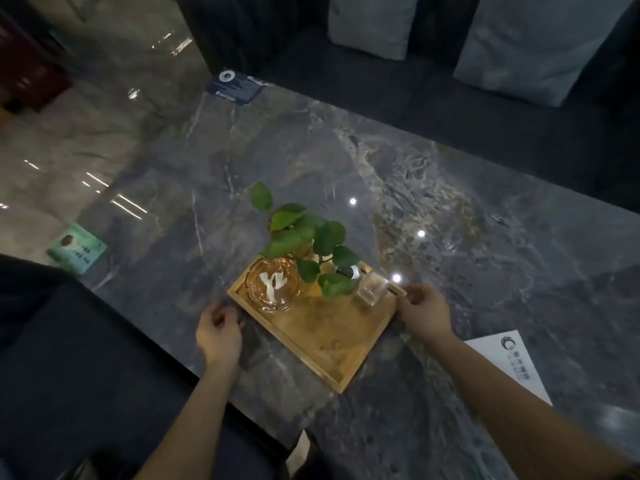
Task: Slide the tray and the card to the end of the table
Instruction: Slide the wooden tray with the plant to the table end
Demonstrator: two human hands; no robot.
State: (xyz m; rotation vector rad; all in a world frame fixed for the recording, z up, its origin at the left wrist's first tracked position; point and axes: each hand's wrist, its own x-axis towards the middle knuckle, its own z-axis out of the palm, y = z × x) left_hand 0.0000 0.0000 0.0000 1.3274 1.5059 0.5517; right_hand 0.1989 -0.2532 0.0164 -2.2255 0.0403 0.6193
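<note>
A wooden tray [332, 341] lies on the dark marble table [450, 209], a little in front of me. It carries an amber glass ashtray [273, 285], a leafy green plant [304, 237] in a glass vase, and a small clear box [370, 289]. My right hand [422, 313] pinches the tray's right corner. My left hand [218, 330] sits at the tray's left corner with fingers curled; whether it grips the rim is unclear. A white card with a logo [512, 362] lies on the table to the right of my right forearm.
A dark blue card [235, 85] rests at the table's far left corner. At the left corner lies a green card [78, 249]. A dark sofa with grey cushions [519, 46] stands behind the table. Glossy marble floor [69, 133] spreads to the left.
</note>
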